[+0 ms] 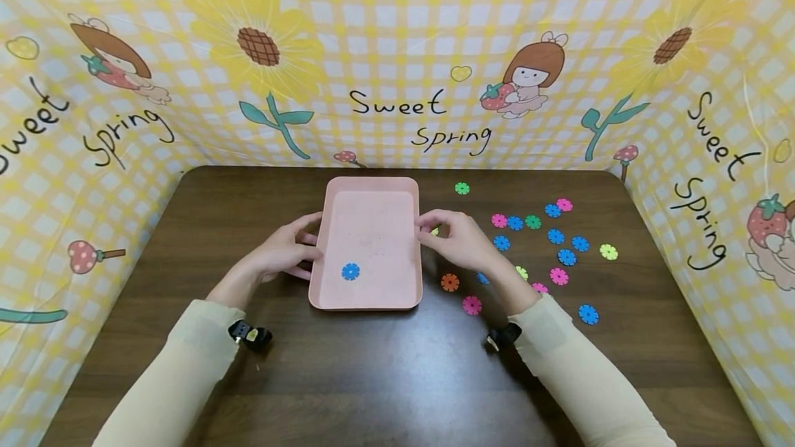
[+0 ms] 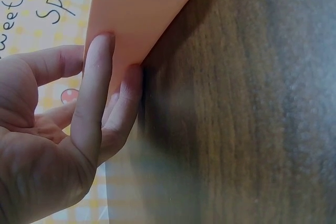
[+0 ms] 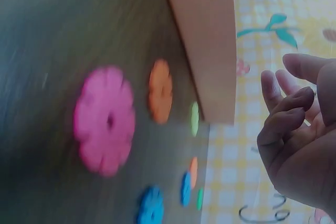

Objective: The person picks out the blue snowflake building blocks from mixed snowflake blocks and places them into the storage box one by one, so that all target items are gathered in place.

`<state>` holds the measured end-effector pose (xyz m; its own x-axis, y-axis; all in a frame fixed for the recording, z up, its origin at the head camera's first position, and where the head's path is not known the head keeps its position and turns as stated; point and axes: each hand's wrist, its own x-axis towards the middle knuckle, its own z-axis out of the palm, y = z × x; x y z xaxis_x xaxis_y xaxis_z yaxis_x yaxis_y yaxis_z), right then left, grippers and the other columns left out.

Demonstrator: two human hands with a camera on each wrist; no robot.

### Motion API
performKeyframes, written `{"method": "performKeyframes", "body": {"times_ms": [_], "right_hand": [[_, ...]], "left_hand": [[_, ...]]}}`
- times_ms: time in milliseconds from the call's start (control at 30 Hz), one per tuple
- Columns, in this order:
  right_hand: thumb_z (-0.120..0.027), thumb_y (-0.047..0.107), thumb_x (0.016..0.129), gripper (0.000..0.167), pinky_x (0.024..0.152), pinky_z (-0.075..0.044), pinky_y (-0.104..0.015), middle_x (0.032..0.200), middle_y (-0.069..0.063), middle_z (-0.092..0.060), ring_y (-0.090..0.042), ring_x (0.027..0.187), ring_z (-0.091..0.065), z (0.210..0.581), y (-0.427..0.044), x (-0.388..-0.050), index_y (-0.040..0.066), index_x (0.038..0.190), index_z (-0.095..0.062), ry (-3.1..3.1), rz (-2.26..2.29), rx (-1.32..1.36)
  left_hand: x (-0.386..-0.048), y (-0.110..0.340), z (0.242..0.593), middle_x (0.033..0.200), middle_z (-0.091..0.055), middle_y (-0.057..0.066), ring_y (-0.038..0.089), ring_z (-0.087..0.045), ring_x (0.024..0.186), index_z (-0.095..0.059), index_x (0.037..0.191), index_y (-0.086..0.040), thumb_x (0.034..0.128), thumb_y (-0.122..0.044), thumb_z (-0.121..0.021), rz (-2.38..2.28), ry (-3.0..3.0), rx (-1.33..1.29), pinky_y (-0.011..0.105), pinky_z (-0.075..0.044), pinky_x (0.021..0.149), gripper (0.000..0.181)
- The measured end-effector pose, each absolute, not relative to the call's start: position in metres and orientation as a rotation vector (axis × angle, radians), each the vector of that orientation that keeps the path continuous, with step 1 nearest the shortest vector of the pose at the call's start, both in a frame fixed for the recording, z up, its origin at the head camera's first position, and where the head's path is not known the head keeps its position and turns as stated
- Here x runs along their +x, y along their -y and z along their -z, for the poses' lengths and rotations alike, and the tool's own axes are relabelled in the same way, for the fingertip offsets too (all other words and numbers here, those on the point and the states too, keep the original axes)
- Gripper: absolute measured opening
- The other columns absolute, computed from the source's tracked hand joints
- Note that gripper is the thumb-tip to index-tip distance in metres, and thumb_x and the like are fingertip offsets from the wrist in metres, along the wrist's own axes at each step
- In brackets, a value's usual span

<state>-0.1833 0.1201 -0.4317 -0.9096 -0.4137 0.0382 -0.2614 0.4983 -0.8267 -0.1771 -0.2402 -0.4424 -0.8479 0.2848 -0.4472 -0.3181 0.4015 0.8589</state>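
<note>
A pink tray (image 1: 373, 299) lies on the table, with one blue disc (image 1: 350, 272) inside near its lower left. My left hand (image 1: 279, 248) is at the tray's left side; in the left wrist view its fingertips (image 2: 104, 43) touch the tray's outer wall (image 2: 142, 9). At the right edge is my right hand (image 1: 459, 236), fingers bent, thumb and forefinger close to the rim. In the right wrist view that hand (image 3: 299, 124) appears beside the tray's wall (image 3: 207, 45) with a gap between them; nothing shows in its fingers.
Several notched discs in blue, pink, green, yellow and orange lie right of the tray, among them an orange one (image 1: 450, 282) and a pink one (image 1: 472, 305) near my right wrist. Patterned yellow cloth (image 1: 397, 40) stands behind and at both sides of the table.
</note>
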Motion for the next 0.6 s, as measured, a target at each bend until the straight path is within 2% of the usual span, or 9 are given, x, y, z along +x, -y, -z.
{"method": "performKeyframes", "body": {"times_ms": [133, 233, 400, 600], "right_hand": [[-0.072, 0.023, 0.098, 0.027, 0.072, -0.051, -0.036, 0.102, -0.001, -0.071, -0.025, 0.086, -0.063, 0.435, -0.136, -0.189, 0.008, 0.121, -0.075, -2.598, 1.375, -0.520], [-0.073, 0.023, 0.098, 0.029, 0.076, -0.053, -0.037, 0.105, -0.003, -0.072, -0.027, 0.095, -0.065, 0.439, -0.148, -0.194, 0.006, 0.122, -0.073, -2.592, 1.386, -0.464], [-0.072, 0.024, 0.099, 0.032, 0.080, -0.052, -0.039, 0.107, -0.006, -0.071, -0.029, 0.101, -0.064, 0.445, -0.166, -0.199, 0.005, 0.124, -0.072, -2.594, 1.375, -0.358], [-0.073, 0.027, 0.098, 0.034, 0.081, -0.052, -0.040, 0.108, -0.008, -0.069, -0.027, 0.101, -0.063, 0.450, -0.180, -0.202, 0.006, 0.125, -0.070, -2.647, 1.268, -0.230]], "left_hand": [[-0.177, 0.241, 0.443, 0.141, -0.043, 0.031, 0.038, -0.064, 0.111, -0.018, 0.168, -0.022, 0.0951, -0.003, -0.066, -1.474, -2.122, -0.031, 0.049, -0.064, 0.075, 0.089], [-0.177, 0.242, 0.444, 0.140, -0.044, 0.031, 0.038, -0.065, 0.110, -0.018, 0.168, -0.022, 0.0949, -0.003, -0.066, -1.477, -2.119, -0.033, 0.049, -0.064, 0.075, 0.089], [-0.178, 0.241, 0.445, 0.139, -0.045, 0.031, 0.039, -0.065, 0.111, -0.018, 0.168, -0.022, 0.0953, -0.003, -0.066, -1.485, -2.114, -0.037, 0.049, -0.064, 0.075, 0.089], [-0.177, 0.241, 0.445, 0.140, -0.045, 0.032, 0.040, -0.064, 0.112, -0.018, 0.168, -0.022, 0.0943, -0.002, -0.067, -1.496, -2.110, -0.034, 0.050, -0.064, 0.075, 0.090]]}}
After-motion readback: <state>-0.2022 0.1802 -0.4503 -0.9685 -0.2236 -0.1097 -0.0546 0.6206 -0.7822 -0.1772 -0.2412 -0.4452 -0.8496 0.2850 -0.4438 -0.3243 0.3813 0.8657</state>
